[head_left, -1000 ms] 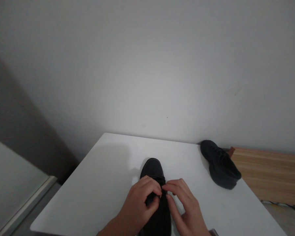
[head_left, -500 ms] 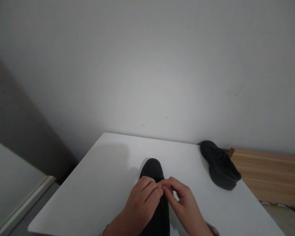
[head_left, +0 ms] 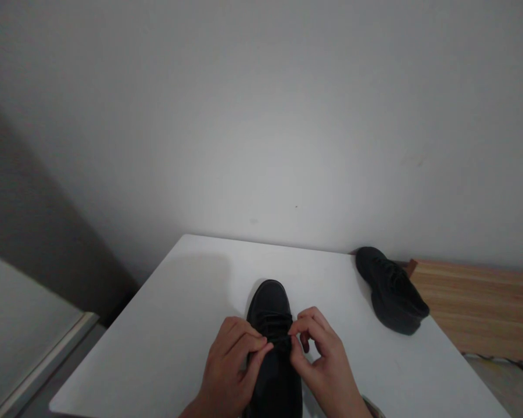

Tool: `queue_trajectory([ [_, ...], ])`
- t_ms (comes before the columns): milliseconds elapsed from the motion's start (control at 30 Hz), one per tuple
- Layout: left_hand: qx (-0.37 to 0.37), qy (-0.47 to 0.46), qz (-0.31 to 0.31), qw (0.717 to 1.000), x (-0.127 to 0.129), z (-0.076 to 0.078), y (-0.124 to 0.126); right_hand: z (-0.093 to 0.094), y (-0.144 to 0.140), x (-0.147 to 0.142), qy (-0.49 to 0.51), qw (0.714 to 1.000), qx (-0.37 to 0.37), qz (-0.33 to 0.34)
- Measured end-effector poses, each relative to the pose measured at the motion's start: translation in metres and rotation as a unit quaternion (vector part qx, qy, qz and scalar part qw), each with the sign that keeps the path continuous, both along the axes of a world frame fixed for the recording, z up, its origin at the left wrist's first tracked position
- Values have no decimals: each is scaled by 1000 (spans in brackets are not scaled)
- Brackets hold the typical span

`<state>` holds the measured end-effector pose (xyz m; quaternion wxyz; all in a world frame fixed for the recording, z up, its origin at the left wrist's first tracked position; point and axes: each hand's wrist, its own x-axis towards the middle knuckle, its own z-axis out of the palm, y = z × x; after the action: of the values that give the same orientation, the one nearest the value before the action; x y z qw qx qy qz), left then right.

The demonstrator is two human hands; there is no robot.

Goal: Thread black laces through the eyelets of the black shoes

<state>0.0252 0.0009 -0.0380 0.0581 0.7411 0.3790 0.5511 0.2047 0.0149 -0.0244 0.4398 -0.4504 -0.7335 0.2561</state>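
Observation:
A black shoe lies in front of me on the white table, its toe pointing away toward the wall. Across its upper run black shoelaces. My left hand is at the shoe's left side, thumb and index finger pinched on a lace. From the right side, my right hand pinches a lace too, thumb and index finger close together. A stretch of dark lace spans the gap between the two pinches. Further back at the right edge of the table lies a second black shoe, touched by neither hand.
The white table stands against a pale wall. Beyond its right edge is a wood-grain board. To the left, a white panel with a ledge stands beside a dark gap.
My hands have drawn apart and slightly toward me, the left hand moving left. The laces on the shoe, covered before, now show between them.

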Motion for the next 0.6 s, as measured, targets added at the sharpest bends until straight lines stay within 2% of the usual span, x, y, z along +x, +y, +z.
queue_trajectory([
  [200,-125,-41,-17,991,-10,0,-5,-7,0,9,22,999,-9,-23],
  [267,-180,-59,-1,982,-19,-6,-8,-13,-3,20,39,997,-59,-28],
  [333,-223,-76,14,972,-26,-16,-12,-21,-10,29,49,989,-140,-17],
  [467,-287,-95,-8,953,-28,-39,-23,-32,-23,24,19,967,-252,23],
  [533,-296,-105,-5,949,-21,-46,-28,-33,-23,14,15,966,-255,44],
  [600,-274,-112,2,955,-13,-48,-32,-29,-18,9,23,974,-222,43],
])
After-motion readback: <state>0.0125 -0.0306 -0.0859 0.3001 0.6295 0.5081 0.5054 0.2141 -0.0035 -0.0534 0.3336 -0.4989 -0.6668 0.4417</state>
